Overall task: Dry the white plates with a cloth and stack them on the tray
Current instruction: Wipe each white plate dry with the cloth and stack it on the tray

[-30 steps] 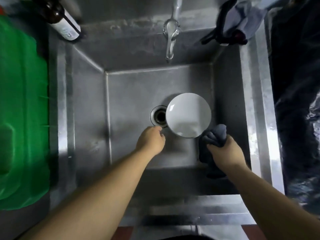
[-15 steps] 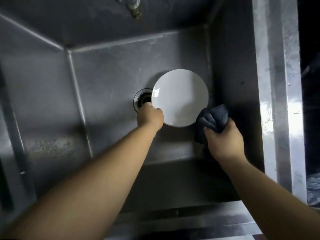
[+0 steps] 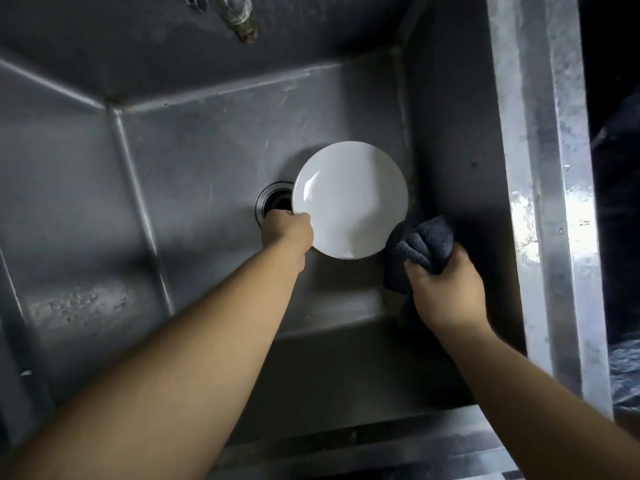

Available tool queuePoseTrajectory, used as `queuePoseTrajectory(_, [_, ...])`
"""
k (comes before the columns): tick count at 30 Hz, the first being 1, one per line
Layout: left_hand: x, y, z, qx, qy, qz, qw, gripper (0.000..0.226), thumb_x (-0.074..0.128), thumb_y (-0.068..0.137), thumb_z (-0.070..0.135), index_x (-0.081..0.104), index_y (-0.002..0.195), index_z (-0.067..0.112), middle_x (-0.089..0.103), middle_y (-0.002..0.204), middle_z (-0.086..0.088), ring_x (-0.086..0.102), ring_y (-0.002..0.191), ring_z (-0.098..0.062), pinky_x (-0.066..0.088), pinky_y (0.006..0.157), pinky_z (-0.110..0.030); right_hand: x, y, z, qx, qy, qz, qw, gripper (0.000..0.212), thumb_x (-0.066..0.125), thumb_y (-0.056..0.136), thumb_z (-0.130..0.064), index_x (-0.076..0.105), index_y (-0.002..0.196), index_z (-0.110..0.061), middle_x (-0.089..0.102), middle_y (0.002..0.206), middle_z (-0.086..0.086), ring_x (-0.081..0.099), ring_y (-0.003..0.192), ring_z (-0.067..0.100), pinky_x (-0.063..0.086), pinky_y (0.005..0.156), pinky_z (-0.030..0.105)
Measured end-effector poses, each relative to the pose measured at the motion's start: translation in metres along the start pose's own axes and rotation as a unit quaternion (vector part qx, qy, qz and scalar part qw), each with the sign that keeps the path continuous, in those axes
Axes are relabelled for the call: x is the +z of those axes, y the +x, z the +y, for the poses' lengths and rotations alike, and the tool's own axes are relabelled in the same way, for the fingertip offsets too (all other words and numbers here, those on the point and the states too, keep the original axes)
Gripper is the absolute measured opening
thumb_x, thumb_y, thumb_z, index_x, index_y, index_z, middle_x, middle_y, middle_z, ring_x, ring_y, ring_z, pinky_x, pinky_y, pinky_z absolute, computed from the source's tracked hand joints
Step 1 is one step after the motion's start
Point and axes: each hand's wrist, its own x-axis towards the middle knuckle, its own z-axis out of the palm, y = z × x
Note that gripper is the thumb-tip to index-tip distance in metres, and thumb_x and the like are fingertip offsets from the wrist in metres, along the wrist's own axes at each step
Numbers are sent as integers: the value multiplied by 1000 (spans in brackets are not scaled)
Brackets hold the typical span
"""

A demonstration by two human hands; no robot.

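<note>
1. the left hand [image 3: 288, 230] reaches down into the sink [image 3: 194, 168] and grips the plate [image 3: 349, 199] at its lower left rim.
2. the fingers of the left hand are curled tight on that rim. the fingertips are hidden under the hand, so how far they wrap cannot be told.
3. the plate is white and round. it sits low in the sink, near the right wall, with its inner side facing up.
4. whether the plate rests on the sink floor or is lifted a bit cannot be told.
5. the plate's left rim covers part of the drain [image 3: 275, 202], a dark round hole with a metal ring.
6. the right hand [image 3: 446, 289] holds a dark cloth [image 3: 419, 247], bunched up in a fist.
7. the right hand's fingers are curled closed round the cloth, and a puffy lump of cloth sticks out above them.
8. the cloth is just beside the plate's lower right rim. whether they touch cannot be told.
9. some cloth hangs down below the right hand.
10. a tap [image 3: 239, 17] pokes out at the top, over the back of the sink.
11. a wide shiny metal rim runs down the right side of the sink.
</note>
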Motion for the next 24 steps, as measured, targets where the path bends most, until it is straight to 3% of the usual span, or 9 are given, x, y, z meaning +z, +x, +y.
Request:
queuePoseTrajectory(2, [-4,-5,-3,-6,-28,-7,1000,9,62,96,15,64,87,13,66,85,0,61,70,-20,50,56,-24,-3,-3,2,0,2,0,1000,29,74,93,-30,62,119,-24,74,118,7,68,115,35,53,95,40])
queuePoseTrajectory(5, [-16,-16,-6,-28,-94,-26,995,6,61,97,11,59,101,14,67,103,-3,69,94,-28,66,82,-46,-9,-11,5,-3,-1,6,1000,24,74,92,-31,57,109,-29,70,105,0,69,107,32,47,87,34])
queuePoseTrajectory(6, [-21,-20,-7,-26,-107,-36,993,8,60,97,9,57,101,16,66,103,-1,70,98,-28,66,83,-49,-12,-15,6,-4,-1,7,1000,23,74,92,-32,56,107,-30,68,100,-4,68,102,30,45,85,33])
queuePoseTrajectory(10, [-48,-41,-7,3,-142,-78,987,16,61,98,2,58,103,16,65,112,-1,68,106,-25,65,66,-35,-24,-34,7,-21,7,2,1000,23,74,93,-34,56,107,-33,62,88,-18,62,85,17,47,82,34])
queuePoseTrajectory(15, [-82,-79,-4,-9,-187,-141,972,36,55,101,0,60,135,7,66,135,-6,66,122,-30,65,88,-51,-40,-66,-1,-58,55,-23,997,28,75,92,-30,54,108,-38,70,90,-16,68,83,2,49,71,24])
queuePoseTrajectory(18, [-110,-108,-6,-14,-227,-155,962,32,52,101,-1,62,131,5,67,135,-9,67,122,-34,63,91,-56,-51,-89,-12,-74,96,-51,991,29,75,88,-35,58,109,-47,71,100,-29,69,91,-7,54,80,28])
queuePoseTrajectory(21, [-142,-141,-9,0,-250,-176,952,35,51,101,-2,60,133,9,69,132,-9,69,118,-34,61,95,-57,-62,-113,-30,-92,124,-74,985,35,72,83,-42,62,113,-57,74,106,-29,70,97,-7,56,91,32])
queuePoseTrajectory(24, [-172,-178,-8,19,-290,-205,935,33,50,101,-5,59,128,11,70,128,-12,76,104,-34,64,89,-52,-72,-139,-57,-140,125,-83,979,36,70,80,-47,63,113,-58,73,107,-33,68,98,-11,54,89,28])
